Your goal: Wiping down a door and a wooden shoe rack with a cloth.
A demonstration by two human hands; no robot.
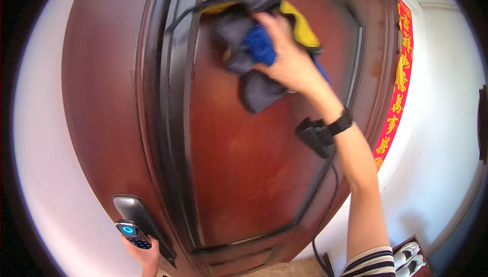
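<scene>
A dark red-brown panelled door (244,175) fills most of the head view. High on its panel my right hand (292,63) grips a bunched cloth (262,94) and presses it to the surface. The cloth is dark grey, blue and yellow, partly smeared by motion; its edges spread out around my fingers. At lower left, my left hand (142,251) is closed round the door handle (134,234), which carries a lit blue ring and a keypad. Behind the handle a dark lock plate (137,211) is fixed to the door.
A black strap with a small black device (315,137) sits on my right wrist, its cable hanging down. Raised mouldings (173,124) frame the panel. Right of the door hangs a red paper banner (399,94) on a white wall. White shoes (409,259) stand at lower right.
</scene>
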